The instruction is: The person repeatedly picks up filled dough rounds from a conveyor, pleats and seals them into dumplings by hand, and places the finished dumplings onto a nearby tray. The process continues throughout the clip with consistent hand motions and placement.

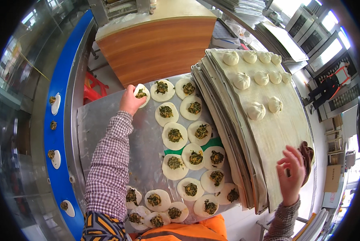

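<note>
My left hand (131, 100) reaches to the far end of a metal table (103, 128) and is shut on a round dough wrapper with green filling (141, 93). Several more filled wrappers (174, 135) lie in rows on the table to its right and nearer me. My right hand (291, 173) hovers open, fingers spread, over the near right edge of a stack of cloth-lined trays (268, 132). Several finished white buns (256, 111) sit on the top tray, further from me.
A blue conveyor (56, 132) curves along the left, carrying filled wrappers (55, 103). A wooden-sided counter (156, 44) stands beyond the table. A red stool (92, 88) sits below it. More tray stacks (276, 38) and a person in dark clothes (328, 84) are at far right.
</note>
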